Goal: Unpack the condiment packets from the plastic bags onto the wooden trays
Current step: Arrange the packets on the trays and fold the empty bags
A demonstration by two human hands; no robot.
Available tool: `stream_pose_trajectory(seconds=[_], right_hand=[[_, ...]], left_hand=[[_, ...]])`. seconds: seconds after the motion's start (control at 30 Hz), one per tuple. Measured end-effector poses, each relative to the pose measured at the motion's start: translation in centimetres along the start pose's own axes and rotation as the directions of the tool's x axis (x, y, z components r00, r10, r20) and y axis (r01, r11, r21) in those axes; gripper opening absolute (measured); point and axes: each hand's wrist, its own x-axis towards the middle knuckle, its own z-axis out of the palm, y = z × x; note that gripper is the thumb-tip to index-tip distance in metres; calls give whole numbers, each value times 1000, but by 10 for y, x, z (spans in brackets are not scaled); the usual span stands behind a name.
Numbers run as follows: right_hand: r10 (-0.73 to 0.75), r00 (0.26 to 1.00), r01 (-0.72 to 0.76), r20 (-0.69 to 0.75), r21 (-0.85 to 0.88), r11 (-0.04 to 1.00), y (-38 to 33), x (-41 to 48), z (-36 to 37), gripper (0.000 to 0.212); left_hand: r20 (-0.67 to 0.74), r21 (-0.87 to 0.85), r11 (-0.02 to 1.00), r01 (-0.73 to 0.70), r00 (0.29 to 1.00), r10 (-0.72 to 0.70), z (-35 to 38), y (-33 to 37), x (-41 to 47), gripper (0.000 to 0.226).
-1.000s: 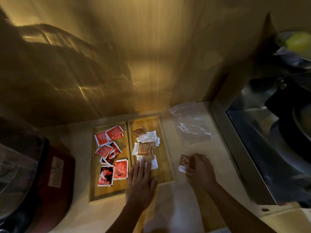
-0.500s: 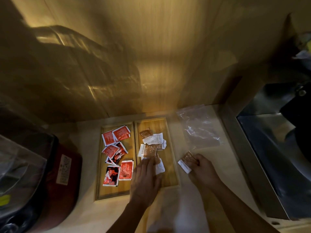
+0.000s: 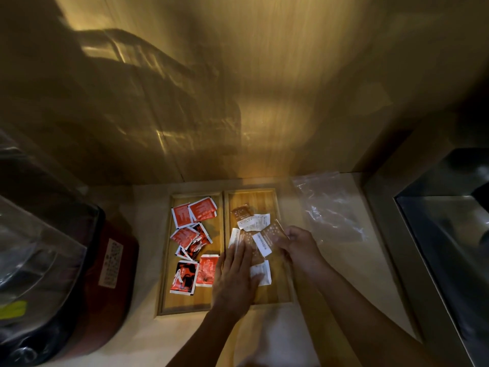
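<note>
Two wooden trays lie side by side on the counter. The left tray [image 3: 165, 282] holds several red packets [image 3: 202, 211]. The right tray [image 3: 277, 290] holds brown and white packets [image 3: 254, 221]. My left hand [image 3: 234, 279] lies flat, fingers apart, on the packets near the seam between the trays. My right hand [image 3: 299, 246] is over the right tray and pinches a brown and white packet [image 3: 268, 238] by its edge. An empty clear plastic bag [image 3: 330, 207] lies flat on the counter right of the trays.
A red and black appliance [image 3: 87, 282] with a white label stands at the left. A steel sink [image 3: 444, 234] fills the right side. A wooden wall [image 3: 238, 88] rises behind the trays.
My right hand has carried the brown and white packet from the counter leftward over the right tray. My left hand has stayed flat on the packets.
</note>
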Motion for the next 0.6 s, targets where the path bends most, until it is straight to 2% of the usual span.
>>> stream_pose_trajectory(seconds=[0.1, 0.27, 0.37, 0.5, 0.6], right_hand=[[46, 999, -47, 26, 3, 999, 0, 8, 10, 12], [87, 996, -85, 16, -60, 995, 10, 16, 22, 28], [50, 999, -48, 5, -221, 974, 14, 16, 24, 26], [14, 999, 6, 38, -476, 879, 15, 12, 25, 17], [-14, 999, 35, 39, -605, 795, 10, 7, 21, 21]], left_hand=[[-19, -16, 1000, -11, 1000, 11, -2, -2, -2, 83], [88, 51, 997, 51, 995, -55, -6, -1, -6, 74], [29, 58, 998, 40, 999, -41, -13, 0, -10, 67], [-56, -142, 989, 47, 997, -56, -25, 5, -12, 64], [-119, -120, 993, 21, 992, -36, -28, 11, -6, 57]])
